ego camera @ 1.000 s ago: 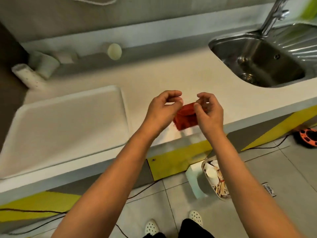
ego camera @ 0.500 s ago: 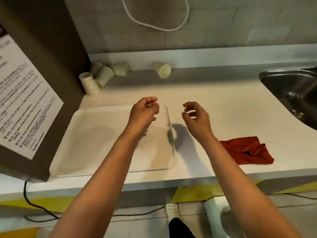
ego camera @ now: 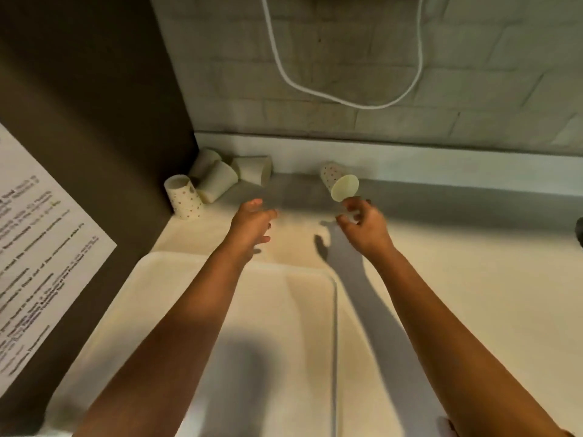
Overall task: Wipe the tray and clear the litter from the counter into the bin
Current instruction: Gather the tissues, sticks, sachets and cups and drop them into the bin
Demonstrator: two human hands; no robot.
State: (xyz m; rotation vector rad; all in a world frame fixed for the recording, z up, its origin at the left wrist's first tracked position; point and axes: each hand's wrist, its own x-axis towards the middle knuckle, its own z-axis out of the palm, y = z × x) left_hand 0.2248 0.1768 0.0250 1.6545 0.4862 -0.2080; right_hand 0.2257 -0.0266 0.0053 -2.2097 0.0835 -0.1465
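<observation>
**Paper cups next for the bin**

Paper cups are the litter: four cups (ego camera: 214, 181) huddle in the surface's far-left corner, and a lone tipped cup (ego camera: 339, 181) lies by the back edge. To do this well, take each round its wall, lightly, without crushing. Right hand (ego camera: 362, 227), fingers loosely spread and empty, sits just short of the lone cup. Left hand (ego camera: 250, 223) reaches open, holding nothing, beyond the tray (ego camera: 303, 310) at the near-left.

Both hands hang empty over the counter (ego camera: 473, 279). The right hand (ego camera: 366, 227), fingers loosely curled, sits just below a tipped paper cup (ego camera: 339, 181). The left hand (ego camera: 250, 222) reaches beyond the tray (ego camera: 284, 310), four cups (ego camera: 217, 181) up-left of it.
</observation>
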